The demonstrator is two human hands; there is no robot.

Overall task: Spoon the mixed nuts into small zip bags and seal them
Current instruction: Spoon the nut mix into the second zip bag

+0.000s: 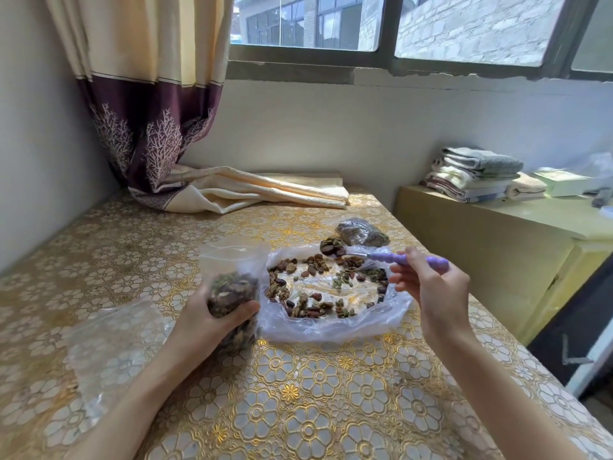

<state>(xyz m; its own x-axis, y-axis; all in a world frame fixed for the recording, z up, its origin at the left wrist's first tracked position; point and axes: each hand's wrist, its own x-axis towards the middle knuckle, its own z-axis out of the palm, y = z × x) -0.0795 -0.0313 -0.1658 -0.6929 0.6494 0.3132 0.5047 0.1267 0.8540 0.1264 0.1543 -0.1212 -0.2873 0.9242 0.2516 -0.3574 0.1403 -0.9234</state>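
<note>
Right hand grasps purple beaded-handle spoon, loaded; left hand grips clear nut-filled zip bag. Carry spoon level toward 9 o'clock, tip inside mouth.

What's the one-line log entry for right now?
left hand: holds zip bag | right hand: holds spoon, loaded | seal: open

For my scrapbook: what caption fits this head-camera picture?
Left hand holds a zip bag; right hand lifts a spoon of nuts.
</note>
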